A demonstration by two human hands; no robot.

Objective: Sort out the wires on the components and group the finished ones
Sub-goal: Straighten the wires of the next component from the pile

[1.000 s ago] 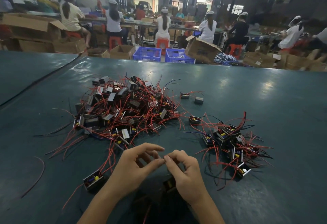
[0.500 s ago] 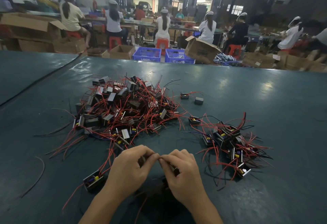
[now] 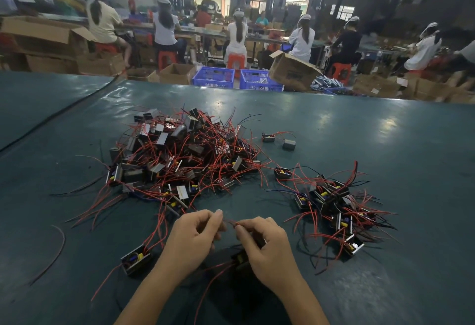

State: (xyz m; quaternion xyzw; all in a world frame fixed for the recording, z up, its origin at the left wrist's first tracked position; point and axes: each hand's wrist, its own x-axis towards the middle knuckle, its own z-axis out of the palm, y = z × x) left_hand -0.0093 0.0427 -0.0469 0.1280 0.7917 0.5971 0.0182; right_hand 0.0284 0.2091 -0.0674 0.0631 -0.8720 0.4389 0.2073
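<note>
A factory assembly hall: seated workers at long benches (cardboard boxes, blue crates between).

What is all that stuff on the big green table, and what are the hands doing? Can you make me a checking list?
Surface: dark green table, shiny in spots.
Job's things: big pile of wired components at centre-left; smaller pile to its right; one component partly hidden under the right hand.
Clutter: lone component near the left hand; stray components beyond the big pile; loose wire at far left.
Grips: both hands pinch one red wire between them.
Cables: nothing seen besides the components' own wires.
Surroundings: workers on red stools, cardboard boxes, blue crates.
</note>
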